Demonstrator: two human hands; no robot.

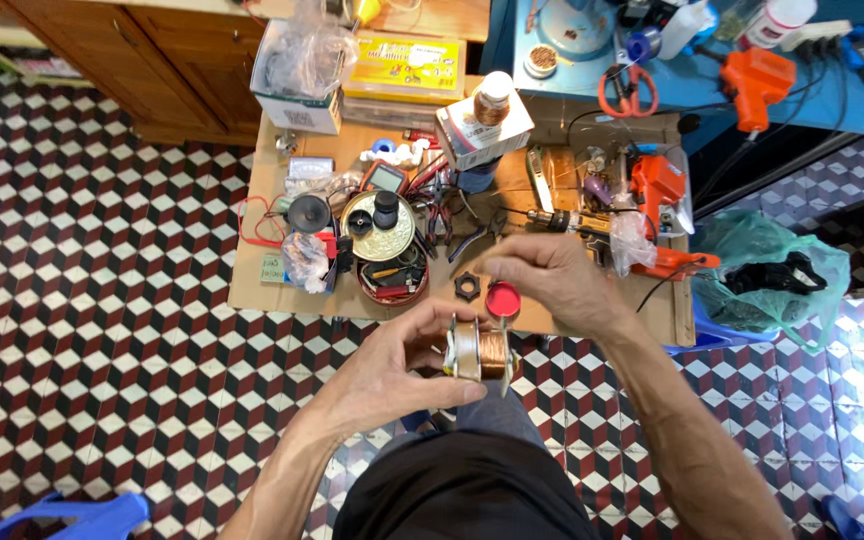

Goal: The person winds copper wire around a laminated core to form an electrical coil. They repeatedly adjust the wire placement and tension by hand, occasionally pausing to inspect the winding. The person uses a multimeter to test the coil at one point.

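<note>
My left hand [397,372] grips a small spool of copper wire [484,352] with pale end plates, held over my lap. Just above the spool, my right hand [544,280] has its fingers pinched together; whether a thin wire runs between them is too fine to see. On the low wooden board [252,290] right behind my hands lie a red round lid [502,299] and a black hexagonal nut [466,286].
The board carries a round tin of parts [380,232], a black speaker [308,212], pliers [472,240], an orange power tool [658,190] and a white box with a jar [480,125]. A green plastic bag [770,270] sits at right, a blue table [692,80] behind. Patterned tile floor all around.
</note>
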